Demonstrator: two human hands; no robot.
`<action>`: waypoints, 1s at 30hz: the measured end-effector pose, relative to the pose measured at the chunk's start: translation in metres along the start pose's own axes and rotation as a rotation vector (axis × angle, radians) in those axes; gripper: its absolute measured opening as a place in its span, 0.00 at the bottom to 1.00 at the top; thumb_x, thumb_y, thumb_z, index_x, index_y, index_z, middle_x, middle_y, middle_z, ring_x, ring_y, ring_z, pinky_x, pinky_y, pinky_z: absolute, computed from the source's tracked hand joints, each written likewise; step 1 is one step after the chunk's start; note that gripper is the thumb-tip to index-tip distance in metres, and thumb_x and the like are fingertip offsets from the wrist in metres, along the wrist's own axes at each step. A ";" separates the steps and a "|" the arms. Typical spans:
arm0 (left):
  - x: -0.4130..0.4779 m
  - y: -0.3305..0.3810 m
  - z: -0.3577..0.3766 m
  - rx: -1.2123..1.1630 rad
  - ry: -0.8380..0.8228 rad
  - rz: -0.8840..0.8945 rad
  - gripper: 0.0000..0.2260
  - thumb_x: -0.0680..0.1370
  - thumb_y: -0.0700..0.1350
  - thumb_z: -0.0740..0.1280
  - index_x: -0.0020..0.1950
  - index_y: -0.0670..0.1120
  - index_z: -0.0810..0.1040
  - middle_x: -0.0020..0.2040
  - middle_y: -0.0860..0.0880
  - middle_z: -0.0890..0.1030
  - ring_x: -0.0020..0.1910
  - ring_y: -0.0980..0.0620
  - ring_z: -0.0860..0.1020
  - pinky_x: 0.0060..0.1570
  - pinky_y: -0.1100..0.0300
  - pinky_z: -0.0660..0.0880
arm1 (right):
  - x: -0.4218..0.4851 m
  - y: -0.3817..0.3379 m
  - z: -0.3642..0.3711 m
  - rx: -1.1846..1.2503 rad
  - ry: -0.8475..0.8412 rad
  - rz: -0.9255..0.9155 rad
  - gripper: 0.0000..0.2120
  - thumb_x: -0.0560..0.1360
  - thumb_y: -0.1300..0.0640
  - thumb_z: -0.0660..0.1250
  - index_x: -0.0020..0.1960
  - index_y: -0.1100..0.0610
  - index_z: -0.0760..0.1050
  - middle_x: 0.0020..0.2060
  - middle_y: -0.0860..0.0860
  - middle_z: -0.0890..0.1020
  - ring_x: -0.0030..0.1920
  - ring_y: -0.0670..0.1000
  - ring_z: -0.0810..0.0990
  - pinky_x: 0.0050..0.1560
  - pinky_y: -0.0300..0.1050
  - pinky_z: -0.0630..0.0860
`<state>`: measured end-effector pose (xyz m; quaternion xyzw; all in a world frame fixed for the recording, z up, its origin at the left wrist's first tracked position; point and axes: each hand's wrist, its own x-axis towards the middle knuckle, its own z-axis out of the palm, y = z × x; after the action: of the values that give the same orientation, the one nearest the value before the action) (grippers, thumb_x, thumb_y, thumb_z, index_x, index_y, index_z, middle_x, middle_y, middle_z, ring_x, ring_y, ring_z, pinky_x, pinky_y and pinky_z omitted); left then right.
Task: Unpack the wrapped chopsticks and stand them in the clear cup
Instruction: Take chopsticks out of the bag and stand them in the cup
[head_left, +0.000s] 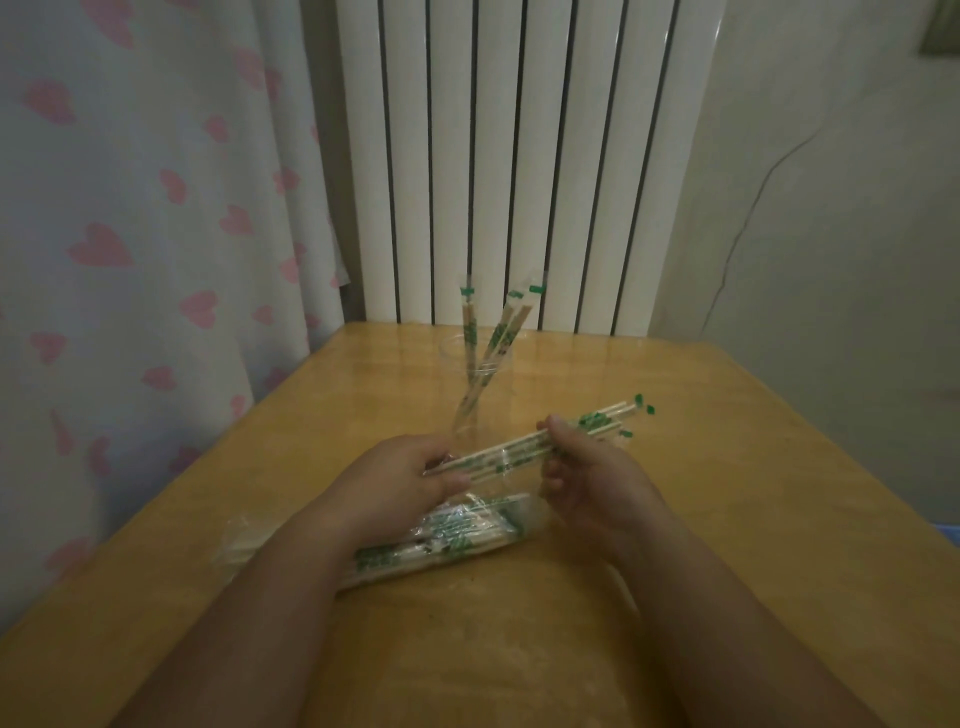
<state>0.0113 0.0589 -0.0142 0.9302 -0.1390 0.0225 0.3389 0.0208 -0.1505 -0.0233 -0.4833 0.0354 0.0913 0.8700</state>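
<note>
Head camera looks down, close over table (675, 519).

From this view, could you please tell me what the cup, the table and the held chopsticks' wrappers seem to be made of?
Cup: clear, probably thin plastic, though glass is possible; the chopsticks inside show through its wall.
Table: wood or wood-look laminate with a glossy finish; it is yellowish and mirrors the radiator's stripes.
Wrappers: thin clear plastic film printed green; it glints, and pale wood or bamboo sticks show through.
</note>
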 end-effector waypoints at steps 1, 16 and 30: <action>0.000 -0.001 0.000 -0.002 -0.008 -0.003 0.08 0.77 0.53 0.68 0.39 0.54 0.77 0.35 0.53 0.77 0.34 0.54 0.74 0.36 0.57 0.68 | 0.000 0.002 0.002 -0.059 0.010 0.020 0.08 0.72 0.56 0.72 0.44 0.61 0.79 0.30 0.51 0.77 0.27 0.45 0.73 0.24 0.36 0.72; 0.002 -0.004 -0.001 -0.005 0.050 -0.018 0.05 0.78 0.50 0.68 0.42 0.53 0.80 0.35 0.51 0.81 0.34 0.55 0.77 0.38 0.55 0.74 | 0.001 -0.004 0.005 -0.132 0.260 -0.168 0.09 0.78 0.56 0.68 0.43 0.61 0.77 0.26 0.51 0.76 0.26 0.47 0.75 0.26 0.40 0.73; -0.001 0.005 -0.001 0.059 0.106 -0.075 0.08 0.75 0.60 0.68 0.50 0.59 0.76 0.45 0.57 0.80 0.44 0.58 0.78 0.41 0.58 0.74 | -0.016 -0.017 0.022 0.040 0.404 -0.400 0.09 0.78 0.57 0.68 0.41 0.59 0.75 0.25 0.49 0.77 0.26 0.46 0.76 0.33 0.43 0.76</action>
<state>0.0089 0.0559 -0.0100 0.9419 -0.0854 0.0629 0.3188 0.0075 -0.1432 0.0053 -0.4720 0.1138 -0.1810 0.8553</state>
